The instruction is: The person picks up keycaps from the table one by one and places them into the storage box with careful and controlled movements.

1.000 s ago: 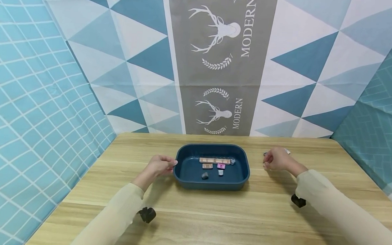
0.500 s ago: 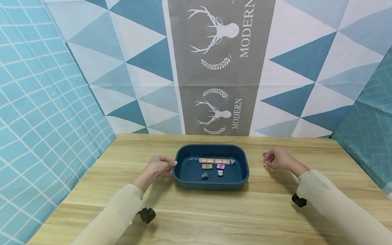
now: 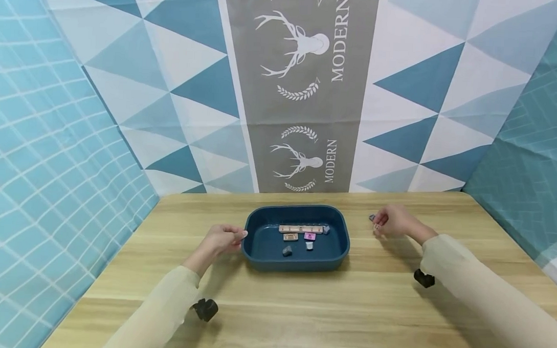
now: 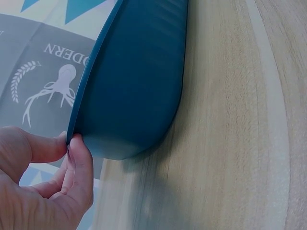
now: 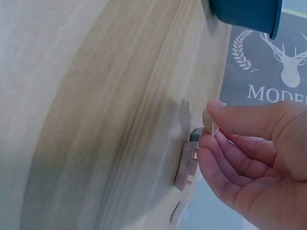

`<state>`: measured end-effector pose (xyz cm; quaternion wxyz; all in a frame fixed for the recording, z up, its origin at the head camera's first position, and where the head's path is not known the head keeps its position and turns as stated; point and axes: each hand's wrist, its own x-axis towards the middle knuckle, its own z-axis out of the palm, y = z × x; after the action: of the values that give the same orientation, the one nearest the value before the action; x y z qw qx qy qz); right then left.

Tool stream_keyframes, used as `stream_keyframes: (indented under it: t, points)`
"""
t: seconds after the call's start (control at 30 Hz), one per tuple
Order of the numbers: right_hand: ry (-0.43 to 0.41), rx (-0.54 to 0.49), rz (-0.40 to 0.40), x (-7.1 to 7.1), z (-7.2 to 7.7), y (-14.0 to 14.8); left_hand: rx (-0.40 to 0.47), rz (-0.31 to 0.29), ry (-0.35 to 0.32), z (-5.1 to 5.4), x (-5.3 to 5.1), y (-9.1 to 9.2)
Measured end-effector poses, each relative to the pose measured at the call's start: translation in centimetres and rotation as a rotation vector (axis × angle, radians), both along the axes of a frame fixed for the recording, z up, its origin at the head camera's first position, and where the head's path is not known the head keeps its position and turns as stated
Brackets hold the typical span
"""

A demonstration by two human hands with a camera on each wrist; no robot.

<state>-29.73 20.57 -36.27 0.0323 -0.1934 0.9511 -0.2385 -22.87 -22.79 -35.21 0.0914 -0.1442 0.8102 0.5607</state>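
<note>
A dark blue bin (image 3: 295,266) stands on the table, with small pieces lying inside. My left hand (image 3: 221,238) pinches its left rim between thumb and fingers; the left wrist view shows this hand (image 4: 48,182) at the bin's edge (image 4: 134,72). To the right of the bin, my right hand (image 3: 395,221) is low over the table. In the right wrist view, thumb and index finger of that hand (image 5: 254,153) pinch a small pale piece (image 5: 208,121). Just beyond the fingertips are a pinkish block (image 5: 183,165) and a dark grey-blue piece (image 5: 195,135), both on the table.
The bin holds a long tan strip (image 3: 301,229), a tan block (image 3: 290,237), a pink block (image 3: 309,236), a white piece (image 3: 309,245) and grey lumps (image 3: 287,251). Patterned cloth (image 3: 304,108) hangs behind the wooden table (image 3: 273,312); tiled-pattern cloth (image 3: 44,150) hangs at left.
The head view has shifted slightly. Both hands stay almost in place, the left on the rim. A white item seen beyond the right hand earlier is now hidden in the head view.
</note>
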Motion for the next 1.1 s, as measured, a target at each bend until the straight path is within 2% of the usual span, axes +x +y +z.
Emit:
stream_keyframes:
  t: [0.33,0.63,1.1]
  points:
    - [-0.033,-0.007,0.002,-0.2,0.4,0.0,0.008,0.01,-0.004,0.0,-0.2,0.1]
    - [-0.024,-0.005,0.017,-0.4,1.0,-0.2,0.023,0.004,0.007,0.2,-0.3,0.1]
    - [-0.033,-0.035,0.059,-0.4,1.9,-0.6,-0.012,0.007,-0.003,0.2,-0.2,0.1]
